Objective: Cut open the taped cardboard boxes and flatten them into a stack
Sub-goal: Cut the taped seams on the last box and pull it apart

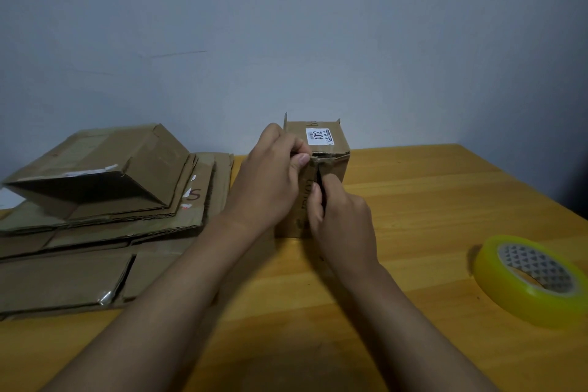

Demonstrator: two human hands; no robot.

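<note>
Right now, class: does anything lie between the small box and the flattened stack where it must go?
Nothing visible does. Only bare table separates the small box from the flattened stack; the tape roll sits on the opposite side.

White label (pixel 320 136) on upper face of small cardboard box (pixel 334 162), at 12 o'clock: number "4012" legible, smaller print unreadable. Dark lettering on box front flap: unreadable. Red handwritten "S" (pixel 194 194) on flattened cardboard stack (pixel 105 232), at 9 o'clock.
</note>
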